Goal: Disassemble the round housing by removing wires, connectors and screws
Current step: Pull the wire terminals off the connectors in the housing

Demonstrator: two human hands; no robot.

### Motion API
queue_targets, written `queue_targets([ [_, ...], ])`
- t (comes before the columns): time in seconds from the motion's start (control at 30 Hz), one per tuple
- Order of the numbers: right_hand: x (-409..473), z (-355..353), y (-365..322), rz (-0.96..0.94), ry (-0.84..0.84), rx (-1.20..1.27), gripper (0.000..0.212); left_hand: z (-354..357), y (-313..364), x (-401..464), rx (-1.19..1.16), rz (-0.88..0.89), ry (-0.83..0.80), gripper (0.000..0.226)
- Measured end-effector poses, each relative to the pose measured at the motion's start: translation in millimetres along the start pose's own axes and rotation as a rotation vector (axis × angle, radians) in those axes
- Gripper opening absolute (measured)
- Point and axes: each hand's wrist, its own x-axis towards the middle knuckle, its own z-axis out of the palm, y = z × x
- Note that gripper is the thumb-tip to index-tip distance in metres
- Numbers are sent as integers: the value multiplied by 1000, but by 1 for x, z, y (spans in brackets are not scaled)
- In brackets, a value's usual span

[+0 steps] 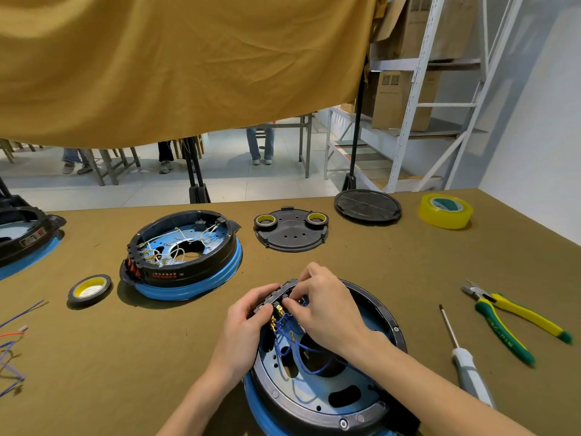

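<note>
Here's the round housing point(327, 372), black ring on a blue base, sitting at the near edge of the table point(377, 262), right under the person. All the action is at its far rim, on the black switch block point(279, 295) with brass terminals and blue wires point(301, 350) trailing down into the shell. The left hand point(248, 322) grips that block from the outside, fingers curled round its edge to steady it. The right hand point(320, 303) comes over the top, fingers pinching down among the terminals, apparently on a connector, though the fingertips hide exactly which one.

So by my read we're in the wire-and-connector stage: wires still attached, and a screw point(343, 423) still sits in the near rim. The next move calls for a straight, firm pull off the terminal while the left hand braces the block.

Off to the right, lying ready, a screwdriver point(462, 357) and yellow-green pliers point(515, 319). Further back, a second housing point(185, 256) with white wires, a tape roll point(90, 289) and loose wires point(12, 350) at the left edge.
</note>
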Motion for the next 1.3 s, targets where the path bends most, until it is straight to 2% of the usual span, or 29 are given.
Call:
queue_targets([
  [0.33,1,1,2,-73,34,-36,22,1,4,-1,6,11,-4,36],
  [0.5,1,-1,3,-16,18,-87,25,1,6,-3,1,-1,1,36],
  [0.63,-9,-6,6,12,-22,-8,29,1,7,-4,-5,-1,2,36],
  [0.8,-13,-13,7,-84,-85,-61,13,1,7,-5,19,9,-17,36],
  [0.93,-13,-14,9,-183,-64,-159,16,0,6,-5,34,16,-26,35],
  [1.03,-13,-12,8,-196,-108,-215,18,-1,5,-5,45,22,-20,35],
  [1.3,-11,-14,9,-168,-203,-65,12,-1,1,-2,34,28,-11,36],
])
